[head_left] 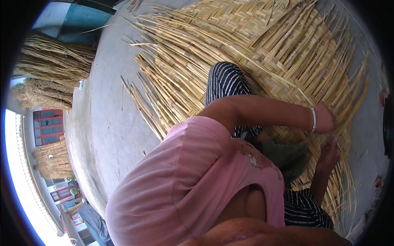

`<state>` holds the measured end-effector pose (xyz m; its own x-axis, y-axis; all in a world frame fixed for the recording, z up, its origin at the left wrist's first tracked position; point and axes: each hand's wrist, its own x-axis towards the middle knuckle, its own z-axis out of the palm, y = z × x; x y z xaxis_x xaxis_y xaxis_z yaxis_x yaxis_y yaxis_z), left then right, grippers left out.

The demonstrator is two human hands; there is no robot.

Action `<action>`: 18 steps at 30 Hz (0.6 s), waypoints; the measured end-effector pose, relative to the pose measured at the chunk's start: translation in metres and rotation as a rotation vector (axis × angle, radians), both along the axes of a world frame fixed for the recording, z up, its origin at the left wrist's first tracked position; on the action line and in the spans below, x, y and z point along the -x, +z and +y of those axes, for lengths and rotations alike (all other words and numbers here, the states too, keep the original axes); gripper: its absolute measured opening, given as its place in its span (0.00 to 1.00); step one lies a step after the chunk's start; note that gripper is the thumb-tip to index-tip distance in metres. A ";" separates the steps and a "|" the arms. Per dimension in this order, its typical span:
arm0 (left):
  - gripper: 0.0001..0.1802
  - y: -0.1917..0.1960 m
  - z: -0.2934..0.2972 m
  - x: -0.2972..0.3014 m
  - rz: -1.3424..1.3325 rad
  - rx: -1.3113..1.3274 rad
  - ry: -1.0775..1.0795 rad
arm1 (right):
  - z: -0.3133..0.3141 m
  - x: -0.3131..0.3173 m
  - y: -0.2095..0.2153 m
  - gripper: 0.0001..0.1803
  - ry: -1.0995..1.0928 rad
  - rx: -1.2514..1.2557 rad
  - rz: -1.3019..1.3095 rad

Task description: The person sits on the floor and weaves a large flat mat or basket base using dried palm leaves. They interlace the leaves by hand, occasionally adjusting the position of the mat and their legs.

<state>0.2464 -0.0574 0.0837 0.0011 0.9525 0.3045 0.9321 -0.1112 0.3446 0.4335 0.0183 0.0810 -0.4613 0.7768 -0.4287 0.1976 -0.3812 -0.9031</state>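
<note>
Left hand (326, 118), silver bangle at the wrist, presses flat with fingers together on the pale yellow woven reed mat (262, 45); whether it pinches a strip cannot be told. Right hand (328, 155) lies just below it, fingers on loose strips whose long axes fan toward the lower right. No labels visible. Dry straw bundles (53, 61) stand well apart, far left.

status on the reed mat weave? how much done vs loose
Done: a broad stretch of the pale yellow woven reed mat shows a tight herringbone pattern. In hand: both hands work at the weave's edge, the left hand, with a silver bangle, pressed on the strips and the right hand close beside it. Left: long loose reed strips fan out unwoven over the grey concrete floor; bundled dry reeds lie beyond.
</note>
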 end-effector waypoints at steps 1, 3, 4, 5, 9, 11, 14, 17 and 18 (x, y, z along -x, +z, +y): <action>0.06 0.004 -0.003 0.006 0.006 0.047 -0.002 | 0.001 -0.002 0.001 0.23 -0.037 0.004 0.013; 0.06 -0.013 -0.005 0.025 -0.018 0.013 0.017 | 0.002 -0.006 0.000 0.19 -0.111 0.016 0.035; 0.06 -0.039 -0.001 0.040 0.041 -0.009 0.015 | 0.015 -0.010 -0.011 0.18 -0.116 0.069 0.038; 0.08 -0.029 -0.005 0.051 0.084 0.185 0.019 | 0.030 -0.027 -0.029 0.18 -0.178 0.111 0.027; 0.12 -0.025 -0.029 0.093 -0.100 0.176 -0.009 | 0.016 -0.013 -0.023 0.16 -0.127 0.172 0.146; 0.10 -0.030 -0.041 0.103 -0.218 0.013 -0.034 | 0.007 0.002 -0.007 0.16 -0.023 0.134 0.134; 0.10 -0.018 -0.038 0.087 -0.458 0.121 0.004 | 0.013 -0.003 -0.013 0.17 0.045 0.098 0.265; 0.10 -0.011 -0.030 0.068 -0.479 0.172 -0.020 | 0.007 -0.003 -0.013 0.17 0.037 0.080 0.294; 0.10 -0.009 -0.026 0.061 -0.532 0.215 -0.011 | 0.006 -0.003 -0.011 0.17 0.041 0.057 0.284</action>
<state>0.1851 -0.0838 0.0743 -0.0892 0.9939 0.0649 0.6238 0.0050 0.7816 0.4368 0.0248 0.0704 -0.5998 0.7333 -0.3203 -0.0440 -0.4299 -0.9018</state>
